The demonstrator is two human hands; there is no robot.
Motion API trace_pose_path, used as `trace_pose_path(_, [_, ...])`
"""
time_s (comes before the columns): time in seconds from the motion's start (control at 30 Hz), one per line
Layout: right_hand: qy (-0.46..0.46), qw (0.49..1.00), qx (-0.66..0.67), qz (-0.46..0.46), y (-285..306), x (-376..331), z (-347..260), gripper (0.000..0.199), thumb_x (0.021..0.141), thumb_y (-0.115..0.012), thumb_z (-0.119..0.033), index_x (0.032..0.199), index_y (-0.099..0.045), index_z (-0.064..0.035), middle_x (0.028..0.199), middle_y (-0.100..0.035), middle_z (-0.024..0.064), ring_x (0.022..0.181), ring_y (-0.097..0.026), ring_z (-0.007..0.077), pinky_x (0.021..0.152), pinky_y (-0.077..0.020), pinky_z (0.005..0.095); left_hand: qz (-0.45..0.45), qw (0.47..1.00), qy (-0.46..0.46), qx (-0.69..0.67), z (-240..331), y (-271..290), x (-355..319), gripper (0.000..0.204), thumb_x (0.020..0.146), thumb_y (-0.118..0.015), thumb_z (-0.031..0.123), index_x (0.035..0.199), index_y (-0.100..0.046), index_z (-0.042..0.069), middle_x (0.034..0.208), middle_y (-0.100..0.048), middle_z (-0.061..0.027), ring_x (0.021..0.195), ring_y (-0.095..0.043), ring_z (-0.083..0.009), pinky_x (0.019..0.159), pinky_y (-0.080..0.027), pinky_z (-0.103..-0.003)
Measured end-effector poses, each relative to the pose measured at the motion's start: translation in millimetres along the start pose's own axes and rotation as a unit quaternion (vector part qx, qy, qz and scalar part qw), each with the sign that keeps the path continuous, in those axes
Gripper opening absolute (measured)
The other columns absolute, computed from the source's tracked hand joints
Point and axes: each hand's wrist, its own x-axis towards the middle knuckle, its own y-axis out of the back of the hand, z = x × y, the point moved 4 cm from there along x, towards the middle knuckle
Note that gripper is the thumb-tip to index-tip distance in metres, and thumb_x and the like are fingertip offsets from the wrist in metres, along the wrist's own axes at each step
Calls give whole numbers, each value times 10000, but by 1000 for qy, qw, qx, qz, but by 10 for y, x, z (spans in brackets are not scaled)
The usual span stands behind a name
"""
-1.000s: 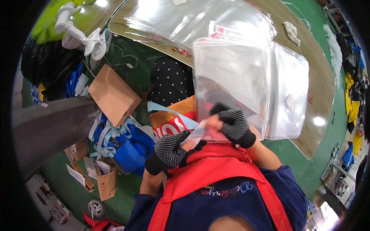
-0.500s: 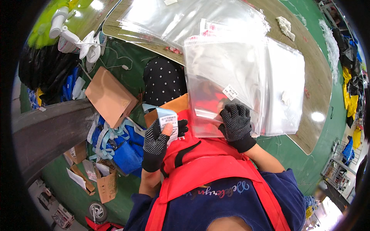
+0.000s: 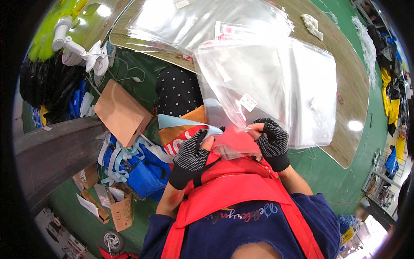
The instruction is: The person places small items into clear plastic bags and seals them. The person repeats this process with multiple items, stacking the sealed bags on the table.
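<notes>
My left hand (image 3: 192,155), in a black dotted fingerless-style glove, is closed on a light blue strip (image 3: 183,121) over my lap. The strip stretches left and up from my fingers. My right hand (image 3: 272,142), in a matching glove, pinches the near part of a clear plastic bag (image 3: 263,77). That bag hangs off the table's near edge, over my red apron (image 3: 235,190). A small white printed label (image 3: 248,102) sits on the bag just above my right fingers. Close to my left hand lies orange-brown material (image 3: 192,115) on my lap.
More clear bags (image 3: 315,95) lie stacked on the wood-patterned table (image 3: 351,99), with a crumpled white cloth (image 3: 312,26) at its far right. A white fan-like device (image 3: 100,56), a cardboard box (image 3: 120,110) and blue bags (image 3: 148,170) are at the left, beside a dark curved beam (image 3: 60,144).
My left hand has moved right, toward the bag, and the blue strip now trails out leftward. My right hand has gone from lying on the bag to pinching it; the bag's near part has folded.
</notes>
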Motion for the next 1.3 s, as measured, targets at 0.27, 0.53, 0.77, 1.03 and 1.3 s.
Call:
trace_pose_path(0.27, [24, 873, -71, 483, 1454, -463, 685, 290, 947, -446, -196, 1142, -498, 13, 1000, -556, 100, 934, -528, 183, 831, -428, 314, -17, 994, 7, -106, 50, -71, 47, 309, 935, -476, 177, 1114, -557, -63, 1012, -646, -179, 925, -633, -231, 842, -472, -294])
trace_pose_path(0.53, [-73, 968, 210, -113, -459, 25, -570, 642, 796, -670, -116, 1336, -332, -30, 999, -577, 76, 907, -548, 147, 831, -429, 279, 45, 999, 12, 6, 226, 159, -219, 353, 899, -543, 197, 1136, -528, -64, 902, -653, -205, 857, -646, -270, 778, -490, -333])
trace_pose_path(0.77, [109, 988, 90, -65, -772, 218, -554, 355, 711, -746, -174, 1045, -641, -116, 869, -558, 42, 830, -542, 168, 726, -464, 297, 66, 997, 17, -46, 35, 411, -380, 335, 863, -589, 208, 1066, -567, -58, 869, -650, -196, 772, -656, -285, 668, -502, -349])
trace_pose_path(1.03, [197, 969, 13, -147, -821, 206, -570, 243, 675, -764, -173, 913, -719, -151, 839, -540, 62, 798, -560, 254, 695, -458, 332, 78, 996, -43, 20, -6, 418, -436, 327, 829, -637, 240, 977, -619, -51, 765, -643, -203, 680, -656, -296, 604, -502, -347])
trace_pose_path(1.3, [159, 976, -110, 104, -264, 377, -151, 105, 692, -656, -49, 788, -613, -54, 785, -570, 90, 746, -546, 273, 678, -436, 365, 55, 998, 28, 10, -344, 362, -392, 378, 864, -589, 250, 1040, -577, -84, 837, -644, -216, 677, -659, -283, 639, -502, -333])
